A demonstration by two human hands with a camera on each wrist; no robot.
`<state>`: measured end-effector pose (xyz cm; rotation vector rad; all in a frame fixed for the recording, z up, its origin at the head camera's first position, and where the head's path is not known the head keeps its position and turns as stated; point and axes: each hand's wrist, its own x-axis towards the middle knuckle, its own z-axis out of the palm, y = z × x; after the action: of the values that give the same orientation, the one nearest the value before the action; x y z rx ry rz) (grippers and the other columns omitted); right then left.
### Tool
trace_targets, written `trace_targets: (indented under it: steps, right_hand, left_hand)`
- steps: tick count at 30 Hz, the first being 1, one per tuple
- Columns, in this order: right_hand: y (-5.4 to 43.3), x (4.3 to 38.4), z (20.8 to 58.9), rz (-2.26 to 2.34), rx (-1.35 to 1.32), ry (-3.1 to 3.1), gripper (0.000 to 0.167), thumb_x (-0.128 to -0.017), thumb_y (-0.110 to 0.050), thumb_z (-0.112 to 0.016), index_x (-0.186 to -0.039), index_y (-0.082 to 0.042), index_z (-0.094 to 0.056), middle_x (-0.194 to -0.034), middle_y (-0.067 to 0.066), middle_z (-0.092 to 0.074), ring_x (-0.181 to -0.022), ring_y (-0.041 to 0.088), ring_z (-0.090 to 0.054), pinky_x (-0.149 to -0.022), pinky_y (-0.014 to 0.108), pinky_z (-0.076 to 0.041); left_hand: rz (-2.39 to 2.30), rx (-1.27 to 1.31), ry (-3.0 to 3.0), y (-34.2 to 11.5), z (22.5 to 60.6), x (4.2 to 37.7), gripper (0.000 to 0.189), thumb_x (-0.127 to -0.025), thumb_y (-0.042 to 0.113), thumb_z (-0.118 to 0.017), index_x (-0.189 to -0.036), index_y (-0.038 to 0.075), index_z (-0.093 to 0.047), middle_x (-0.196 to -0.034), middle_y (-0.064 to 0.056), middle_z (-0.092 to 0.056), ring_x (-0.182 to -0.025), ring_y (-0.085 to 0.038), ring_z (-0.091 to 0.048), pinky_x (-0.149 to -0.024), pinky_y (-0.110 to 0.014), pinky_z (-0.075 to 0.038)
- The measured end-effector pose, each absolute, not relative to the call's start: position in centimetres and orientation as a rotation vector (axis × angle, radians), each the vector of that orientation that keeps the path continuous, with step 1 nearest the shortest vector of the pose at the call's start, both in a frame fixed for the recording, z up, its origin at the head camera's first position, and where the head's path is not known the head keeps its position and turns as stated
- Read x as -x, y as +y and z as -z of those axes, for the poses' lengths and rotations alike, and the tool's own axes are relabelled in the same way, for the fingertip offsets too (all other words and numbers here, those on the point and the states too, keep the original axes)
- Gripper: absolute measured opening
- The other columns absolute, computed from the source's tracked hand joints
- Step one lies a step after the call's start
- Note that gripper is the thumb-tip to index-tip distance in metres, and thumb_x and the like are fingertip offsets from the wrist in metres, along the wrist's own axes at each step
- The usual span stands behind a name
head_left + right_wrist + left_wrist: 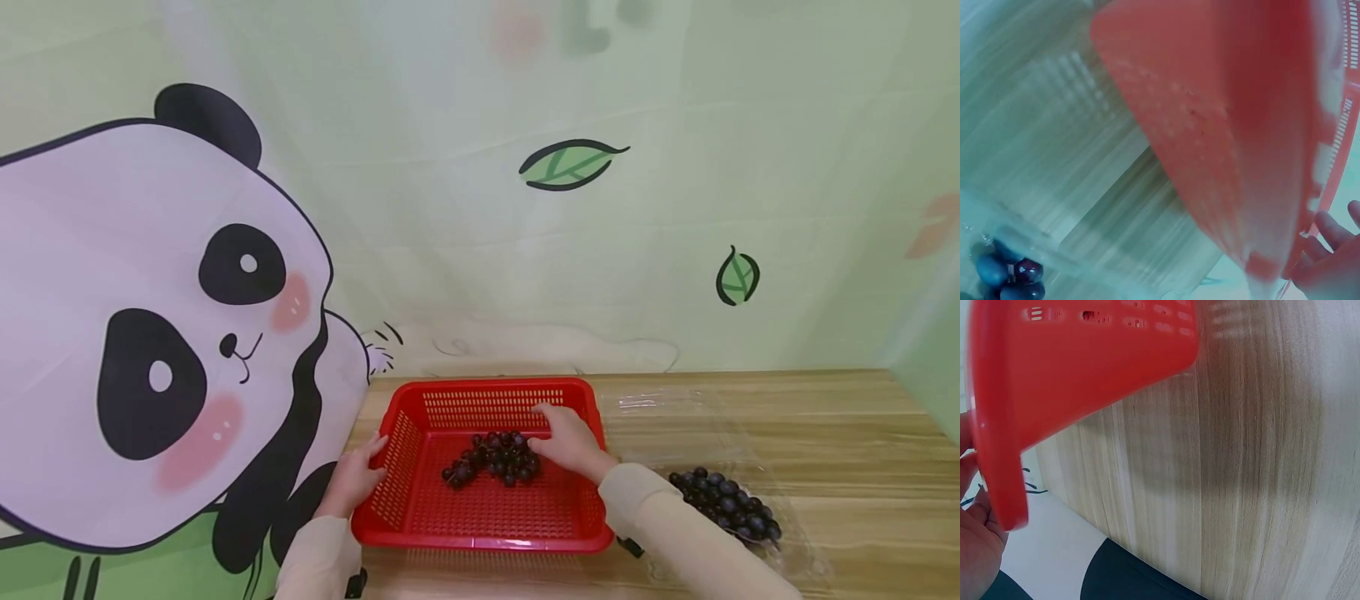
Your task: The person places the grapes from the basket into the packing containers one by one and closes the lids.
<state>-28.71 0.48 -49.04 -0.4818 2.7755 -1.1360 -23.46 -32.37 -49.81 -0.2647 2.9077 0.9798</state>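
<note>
A red plastic basket (pixel 487 546) with slotted walls stands on the wooden table. Inside it, toward the back half, lies a bunch of dark grapes (pixel 501 457). My left hand (pixel 351 479) rests at the basket's left rim, fingers loosely extended over the edge; the left wrist view shows this hand (pixel 980 544) beside the red rim (pixel 997 437). Reaching in over the right rim, my right hand (pixel 568 437) has its fingers spread just right of the grapes, holding nothing. In the right wrist view, its fingers (pixel 1329 231) show beyond the blurred red rim.
To the right sits a clear plastic clamshell box (pixel 667 417), lid folded back, with another bunch of dark grapes (pixel 727 504) in it, partly behind my right sleeve (pixel 675 533). A cloth backdrop (pixel 450 208) with a printed panda (pixel 187 333) hangs behind the wooden table (pixel 862 467).
</note>
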Motion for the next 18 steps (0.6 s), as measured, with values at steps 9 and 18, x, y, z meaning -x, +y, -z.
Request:
trace_targets:
  steps: [9, 18]
  right_hand:
    - [2.0, 29.3, 49.2, 1.094, 0.535, 2.986, 0.049, -0.077, -0.020, -0.063, -0.122, -0.006, -0.049, -0.125, 0.013, -0.050, -0.124, 0.033, -0.035, -0.101, 0.052, -0.028]
    - [3.6, 29.7, 49.7, 1.087, 0.461, 2.965, 0.059, -0.078, -0.021, -0.061, -0.130, -0.003, -0.040, -0.143, 0.019, -0.026, -0.131, 0.038, -0.020, -0.104, 0.056, -0.020]
  left_hand:
    - [-0.975, 0.250, 2.912, -32.5, 49.8, 23.5, 0.056, -0.081, 0.000, -0.056, -0.133, 0.009, -0.039, -0.142, -0.014, -0.030, -0.127, -0.037, -0.030, -0.097, -0.050, -0.035]
    - [-0.996, 0.274, 2.883, -32.4, 49.8, 23.5, 0.057, -0.081, 0.000, -0.056, -0.134, 0.010, -0.038, -0.143, -0.013, -0.029, -0.127, -0.037, -0.030, -0.095, -0.050, -0.037]
